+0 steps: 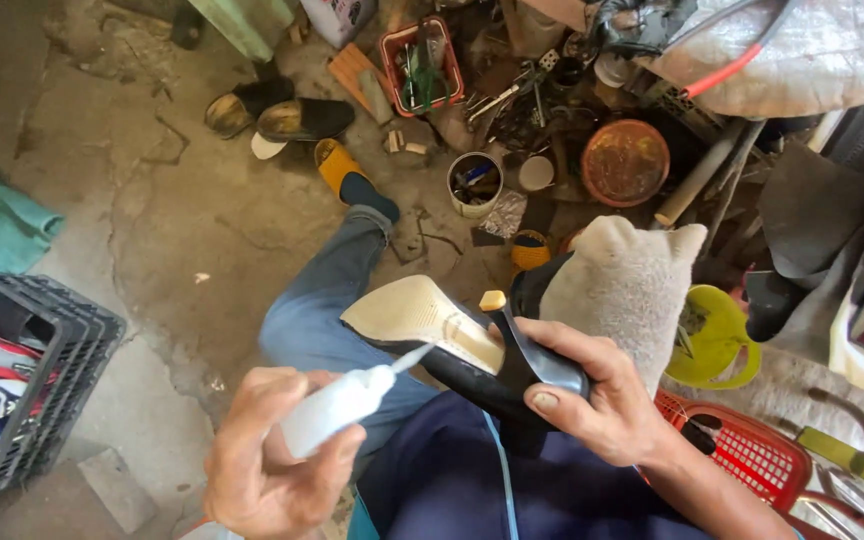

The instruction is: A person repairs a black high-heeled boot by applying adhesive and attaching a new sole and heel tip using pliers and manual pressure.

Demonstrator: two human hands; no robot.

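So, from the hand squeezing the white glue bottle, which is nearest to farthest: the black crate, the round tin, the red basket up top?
From the left hand:
1. Black crate, at the left edge.
2. Round tin, ahead on the floor.
3. Red basket, at the top.

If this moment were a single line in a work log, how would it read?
left hand: holds white squeeze bottle, nozzle at sole | right hand: grips black high-heeled shoe, sole up | floor: cluttered

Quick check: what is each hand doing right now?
Left hand: closed around a white squeeze bottle, nozzle at the shoe's sole.
Right hand: gripping the black high-heeled shoe.
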